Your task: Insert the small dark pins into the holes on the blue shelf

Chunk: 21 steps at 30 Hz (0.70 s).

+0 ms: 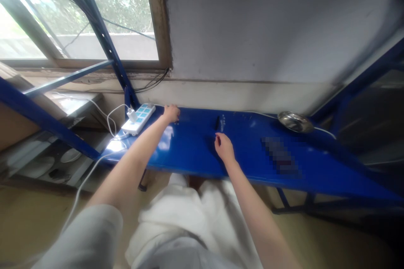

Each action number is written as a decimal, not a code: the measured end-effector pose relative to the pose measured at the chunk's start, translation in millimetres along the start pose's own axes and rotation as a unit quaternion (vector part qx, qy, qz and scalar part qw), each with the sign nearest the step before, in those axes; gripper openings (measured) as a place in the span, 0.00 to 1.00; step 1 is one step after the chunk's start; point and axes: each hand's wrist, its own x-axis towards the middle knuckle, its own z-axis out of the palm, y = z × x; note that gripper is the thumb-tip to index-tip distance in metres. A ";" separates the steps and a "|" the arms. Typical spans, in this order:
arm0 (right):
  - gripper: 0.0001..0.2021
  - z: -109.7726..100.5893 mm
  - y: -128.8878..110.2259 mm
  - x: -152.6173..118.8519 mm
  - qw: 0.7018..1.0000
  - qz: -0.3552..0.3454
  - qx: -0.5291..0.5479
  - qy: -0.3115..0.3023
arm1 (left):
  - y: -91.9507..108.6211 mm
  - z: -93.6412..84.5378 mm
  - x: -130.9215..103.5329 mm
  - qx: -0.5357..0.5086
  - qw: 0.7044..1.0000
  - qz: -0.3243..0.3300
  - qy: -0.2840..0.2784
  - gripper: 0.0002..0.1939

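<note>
My left hand (172,113) is near the back edge of the blue table (192,147), to the right of the power strip, its fingers bent down toward the tabletop over a few tiny items. What its fingers hold, if anything, is hidden. My right hand (223,146) hovers over the table's middle with thumb and forefinger pinched; anything between them is too small to name. Just beyond it lie a dark slim object (217,123) and several small clear pieces (222,122).
A white power strip (139,119) with a plugged-in adapter sits at the table's left end, its cables trailing down. At the back right stands a round metal dish (296,122). A blurred-out item (280,155) lies on the right. Blue frame posts rise at both sides.
</note>
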 end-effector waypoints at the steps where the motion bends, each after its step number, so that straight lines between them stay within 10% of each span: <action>1: 0.16 0.1 0.1 0.0 1.000 -0.002 -0.002 0.002 | 1.9 -1.3 -0.5 -0.006 1.000 0.006 0.013 0.13; 6: 0.15 0.5 2.0 0.9 0.998 0.010 -0.053 0.022 | 36.2 -9.2 -8.3 -0.086 0.976 0.143 0.143 0.17; 10: 0.14 3.5 5.8 0.9 0.988 0.066 -0.126 0.054 | 84.3 0.6 -19.2 -0.088 0.956 0.254 0.121 0.20; 21: 0.15 11.8 10.9 -1.2 0.981 0.087 -0.164 0.054 | 155.8 53.9 -21.7 -0.089 0.983 0.143 0.069 0.31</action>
